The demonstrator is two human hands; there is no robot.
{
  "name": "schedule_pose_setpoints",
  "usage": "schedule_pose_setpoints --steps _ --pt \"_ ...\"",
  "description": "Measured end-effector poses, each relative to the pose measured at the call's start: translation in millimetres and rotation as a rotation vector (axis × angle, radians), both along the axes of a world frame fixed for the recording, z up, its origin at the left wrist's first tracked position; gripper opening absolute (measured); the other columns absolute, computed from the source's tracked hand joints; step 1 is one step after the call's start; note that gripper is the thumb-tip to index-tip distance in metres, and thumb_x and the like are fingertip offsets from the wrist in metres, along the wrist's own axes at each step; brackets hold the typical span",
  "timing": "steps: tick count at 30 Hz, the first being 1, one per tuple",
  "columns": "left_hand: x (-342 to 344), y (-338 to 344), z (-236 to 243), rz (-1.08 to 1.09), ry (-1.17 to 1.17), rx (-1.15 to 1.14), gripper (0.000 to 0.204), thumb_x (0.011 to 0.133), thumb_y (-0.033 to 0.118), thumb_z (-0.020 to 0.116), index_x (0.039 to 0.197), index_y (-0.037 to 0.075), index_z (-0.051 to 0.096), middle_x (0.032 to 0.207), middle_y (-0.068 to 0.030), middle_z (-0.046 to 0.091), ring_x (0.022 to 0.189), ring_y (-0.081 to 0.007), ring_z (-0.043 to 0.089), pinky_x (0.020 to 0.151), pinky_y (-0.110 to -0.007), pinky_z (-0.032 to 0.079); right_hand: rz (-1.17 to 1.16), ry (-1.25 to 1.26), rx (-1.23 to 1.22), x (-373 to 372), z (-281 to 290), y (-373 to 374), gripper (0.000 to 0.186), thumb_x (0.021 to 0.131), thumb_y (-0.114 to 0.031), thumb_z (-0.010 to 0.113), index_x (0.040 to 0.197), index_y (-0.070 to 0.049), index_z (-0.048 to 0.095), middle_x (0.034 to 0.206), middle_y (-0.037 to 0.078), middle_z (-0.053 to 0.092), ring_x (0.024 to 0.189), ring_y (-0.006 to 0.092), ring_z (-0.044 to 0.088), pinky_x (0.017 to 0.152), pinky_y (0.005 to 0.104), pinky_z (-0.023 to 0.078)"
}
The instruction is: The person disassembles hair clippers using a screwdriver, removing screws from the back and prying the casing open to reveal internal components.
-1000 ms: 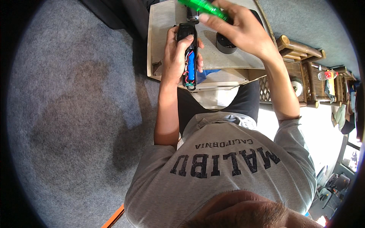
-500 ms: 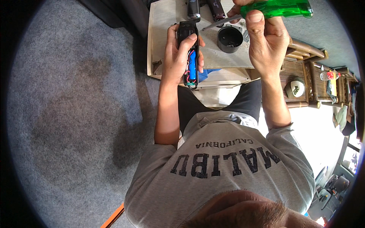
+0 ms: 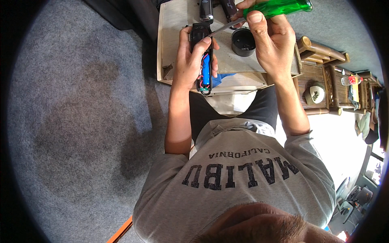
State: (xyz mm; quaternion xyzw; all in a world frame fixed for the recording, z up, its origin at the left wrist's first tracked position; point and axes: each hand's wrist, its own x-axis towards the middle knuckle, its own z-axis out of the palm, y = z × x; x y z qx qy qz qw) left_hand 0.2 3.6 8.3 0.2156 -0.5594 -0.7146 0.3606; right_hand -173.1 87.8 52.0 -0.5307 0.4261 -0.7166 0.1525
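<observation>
My left hand (image 3: 189,65) is wrapped round an opened black hair clipper (image 3: 199,35), its thumb lying across the body. Inside the clipper's lower half a blue battery cell (image 3: 206,69) and thin red wires are exposed. My right hand (image 3: 271,44) grips a screwdriver by its clear green handle (image 3: 277,7). The metal shaft (image 3: 225,27) slants down to the left, and its tip is at the clipper beside my left thumb. Whether the tip touches a screw is too small to tell. A round black cup (image 3: 243,42) with small bits inside stands between my hands.
Two more dark clippers (image 3: 206,10) lie at the far side of the pale worktable (image 3: 172,36). Blue cloth (image 3: 222,78) shows below the table's near edge. To the right, bamboo seats (image 3: 312,77) carry a cap (image 3: 315,94) and a plastic bottle (image 3: 347,81).
My right hand has moved left and slightly down with the screwdriver, bringing its tip from beside the clipper onto it. My left hand and the clipper have hardly moved.
</observation>
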Motion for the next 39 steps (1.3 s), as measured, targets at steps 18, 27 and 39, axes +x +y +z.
schedule_pose_setpoints --steps 18,27,39 --pt "0 1 1 0.010 -0.005 0.019 0.043 0.104 0.021 0.063 0.134 0.007 0.034 0.096 -0.0149 0.065 0.055 -0.0189 0.066 0.042 -0.034 0.056 -0.064 0.311 -0.138 -7 6 -10 0.030 0.101 -0.028 0.071 0.106 0.002 0.068 0.099 0.007 0.066 0.089 0.0169 0.063 0.079 0.0330 0.051" --pt "1 0 -2 -0.002 -0.001 0.006 0.041 0.105 0.021 0.062 0.133 0.007 0.034 0.096 -0.0150 0.066 0.056 -0.0190 0.066 0.043 -0.034 0.056 -0.032 0.266 -0.055 -3 16 -1 0.032 0.101 -0.030 0.072 0.106 0.002 0.069 0.098 0.007 0.066 0.090 0.0163 0.063 0.078 0.0324 0.051" --pt "0 0 -5 0.010 -0.009 -0.002 0.041 0.106 0.021 0.059 0.135 0.009 0.033 0.098 -0.0149 0.066 0.057 -0.0185 0.066 0.045 -0.034 0.057 0.020 0.359 -0.068 -9 38 -2 0.058 0.086 -0.014 0.088 0.129 0.000 0.052 0.113 0.012 0.064 0.097 0.0190 0.069 0.087 0.0340 0.056"
